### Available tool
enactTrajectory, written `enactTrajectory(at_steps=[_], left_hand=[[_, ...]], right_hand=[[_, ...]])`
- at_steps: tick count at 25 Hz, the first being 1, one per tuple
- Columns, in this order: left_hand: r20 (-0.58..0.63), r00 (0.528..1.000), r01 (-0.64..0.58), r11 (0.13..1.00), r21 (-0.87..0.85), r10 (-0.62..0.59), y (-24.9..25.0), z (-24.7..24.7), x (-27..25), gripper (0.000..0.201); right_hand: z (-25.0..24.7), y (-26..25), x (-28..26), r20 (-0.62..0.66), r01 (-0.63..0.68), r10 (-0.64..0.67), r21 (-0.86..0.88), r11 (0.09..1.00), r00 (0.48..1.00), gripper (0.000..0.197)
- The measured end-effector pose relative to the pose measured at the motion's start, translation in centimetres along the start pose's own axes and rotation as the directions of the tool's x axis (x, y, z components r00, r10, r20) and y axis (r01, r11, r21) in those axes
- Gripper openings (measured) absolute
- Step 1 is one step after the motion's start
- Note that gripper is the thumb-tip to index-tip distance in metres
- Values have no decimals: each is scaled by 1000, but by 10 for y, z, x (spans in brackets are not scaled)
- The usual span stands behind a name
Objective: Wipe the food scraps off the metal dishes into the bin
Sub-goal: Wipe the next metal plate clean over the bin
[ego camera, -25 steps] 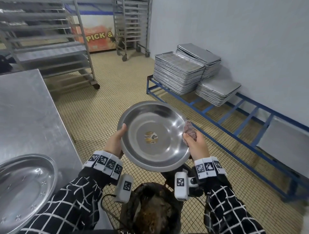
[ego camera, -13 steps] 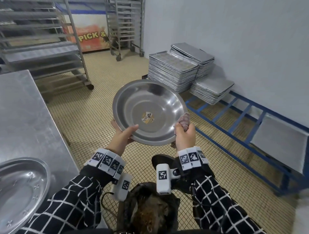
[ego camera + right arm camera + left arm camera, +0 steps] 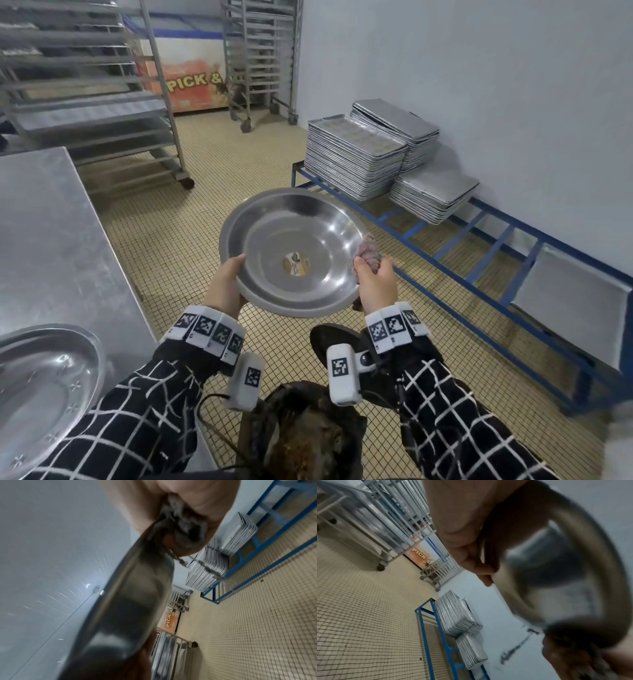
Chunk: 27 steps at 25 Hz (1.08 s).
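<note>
A round metal dish (image 3: 291, 250) with a small sticker at its centre is held up in front of me, tilted toward me, above the floor. My left hand (image 3: 227, 282) grips its left rim, thumb on the inside; the left wrist view shows the dish underside (image 3: 556, 574) beside the fingers. My right hand (image 3: 375, 284) pinches the right rim together with a wadded pinkish-grey cloth (image 3: 368, 251), seen close and dark as the cloth (image 3: 185, 524) in the right wrist view. The bin (image 3: 301, 435), lined in black with brown scraps inside, stands below my wrists.
A steel table (image 3: 51, 240) runs along the left with another metal dish (image 3: 41, 394) on its near end. Stacks of baking trays (image 3: 356, 161) sit on a low blue frame (image 3: 479, 246) by the right wall. Wheeled tray racks (image 3: 102, 85) stand behind on the tiled floor.
The dish went up and away, then came back down a little. My left hand shifted from under the near rim to the left rim. The right hand kept the cloth at the right rim.
</note>
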<state>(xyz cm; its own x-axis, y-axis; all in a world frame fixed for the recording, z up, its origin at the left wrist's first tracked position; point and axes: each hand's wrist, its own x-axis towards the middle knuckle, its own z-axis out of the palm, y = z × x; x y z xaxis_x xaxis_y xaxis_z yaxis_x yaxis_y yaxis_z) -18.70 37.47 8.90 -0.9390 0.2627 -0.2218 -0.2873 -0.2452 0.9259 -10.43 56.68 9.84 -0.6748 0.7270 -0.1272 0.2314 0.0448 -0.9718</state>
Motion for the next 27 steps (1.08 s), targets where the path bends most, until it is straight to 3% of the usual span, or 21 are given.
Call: enactTrajectory(at_steps=[3, 6, 9, 11, 13, 15, 17, 19, 23, 27], left_hand=[[68, 998, -6, 997, 78, 1, -2, 19, -3, 20], [222, 973, -13, 950, 312, -60, -11, 26, -6, 12], [302, 952, -68, 921, 383, -55, -10, 22, -6, 27], [248, 968, -30, 979, 201, -21, -3, 12, 0, 51], [272, 962, -17, 1000, 20, 11, 5, -3, 6, 68], [301, 953, -17, 996, -85, 42, 11, -13, 6, 58], [219, 975, 1, 990, -139, 29, 14, -15, 1, 35], [109, 994, 4, 991, -133, 10, 12, -9, -2, 27], [-53, 995, -91, 995, -30, 89, 12, 7, -2, 28], [68, 994, -93, 984, 154, 83, 10, 23, -1, 30]], right_hand=[[16, 2, -4, -28, -54, 57, 94, 994, 998, 20], [20, 0, -5, -59, -73, 81, 130, 989, 995, 24], [10, -7, -1, -91, -13, 22, 102, 995, 996, 25], [-3, -10, 5, -65, 7, -2, 80, 997, 998, 21], [-17, -11, 11, 6, 32, -32, 23, 999, 999, 20], [-27, -13, 13, 112, 48, -46, -21, 999, 993, 18], [-29, -13, 14, 164, 56, -50, -34, 998, 985, 15], [-26, -14, 11, 121, 69, -67, -7, 998, 990, 16], [-3, -15, -3, 21, 95, -95, 26, 995, 995, 23], [21, -15, -10, -33, 39, -33, 176, 984, 999, 27]])
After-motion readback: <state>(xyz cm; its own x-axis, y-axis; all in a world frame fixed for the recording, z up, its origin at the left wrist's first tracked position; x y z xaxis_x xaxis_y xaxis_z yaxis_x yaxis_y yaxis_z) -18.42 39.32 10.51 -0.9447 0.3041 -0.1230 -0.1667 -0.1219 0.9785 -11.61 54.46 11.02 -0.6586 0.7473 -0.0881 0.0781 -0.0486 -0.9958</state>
